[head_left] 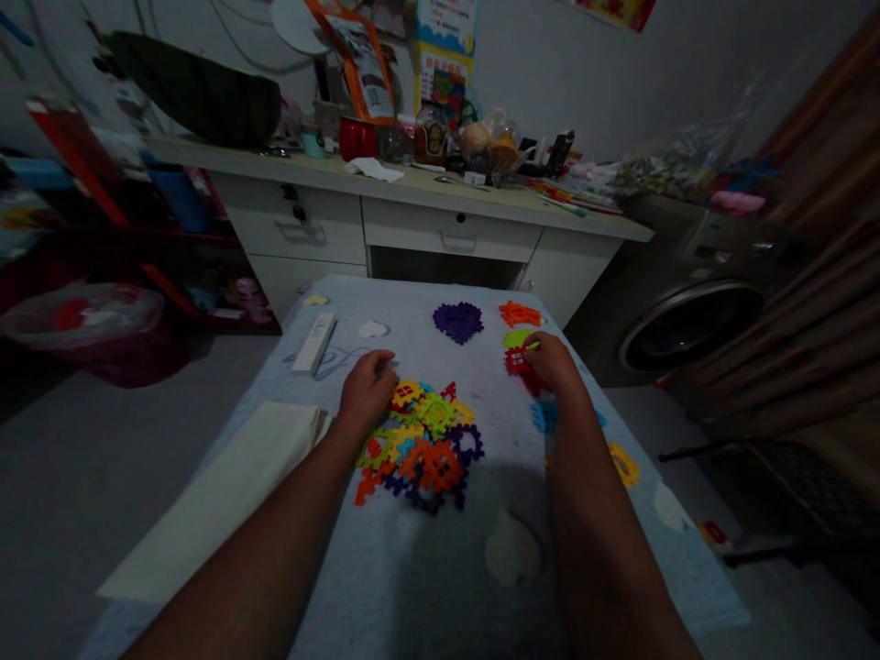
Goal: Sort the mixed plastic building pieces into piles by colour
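Interlocking plastic pieces sorted by color on a cloth-covered tabletop [412, 312]. The right hand [550, 360] has its thumb and fingers closed on the edge of a red window piece [515, 359], at the far right of the tabletop. Further red pieces [534, 384] lie just below this hand, partly hidden. Lime-green pieces [518, 338] lie just beyond it, and an orange group [521, 314] farther beyond. Blue pieces [544, 416] appear nearer the wearer, partly covered by the right forearm; a yellow piece [622, 465] shows on that forearm's outer side. The left hand [367, 394] is half open, its fingers loosely curved, beside a mixed heap [438, 414]; whether it touches the heap cannot be told. The heap, chiefly yellow, lime green, orange and purple, extends rightward and wearer-ward from this hand. A purple group [458, 323] lies beyond and between the hands. A narrow white box [314, 345] lies beyond and left of the left hand; a pale folded sheet [226, 481] flanks the left forearm.
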Motion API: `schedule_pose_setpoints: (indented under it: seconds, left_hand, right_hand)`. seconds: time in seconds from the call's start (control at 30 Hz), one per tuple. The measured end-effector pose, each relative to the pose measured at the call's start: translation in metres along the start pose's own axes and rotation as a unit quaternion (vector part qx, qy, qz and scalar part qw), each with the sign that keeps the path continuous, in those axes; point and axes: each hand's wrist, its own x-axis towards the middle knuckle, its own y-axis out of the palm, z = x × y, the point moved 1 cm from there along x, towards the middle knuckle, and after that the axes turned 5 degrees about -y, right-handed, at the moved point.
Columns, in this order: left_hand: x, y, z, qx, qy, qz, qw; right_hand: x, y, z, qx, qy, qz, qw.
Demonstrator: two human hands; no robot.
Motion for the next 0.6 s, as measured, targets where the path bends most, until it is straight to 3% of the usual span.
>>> schedule_pose_setpoints:
  seconds: [0.17, 0.37, 0.6]
  left_hand:
    - [0.001, 0.001, 0.002, -0.006, 0.001, 0.002, 1.000]
    - [-0.001, -0.001, -0.001, -0.005, -0.001, 0.004, 1.000]
    - [0.000, 0.000, -0.001, -0.002, -0.001, -0.004, 1.000]
  right_hand:
    - [-0.002, -0.006, -0.019, -0.078, 0.046, -0.014, 0.996]
    - [-0.003, -0.010, -0.021, -0.133, 0.110, 0.091, 0.981]
    - [-0.006, -0.020, -0.008, -0.201, 0.084, 0.114, 0.969]
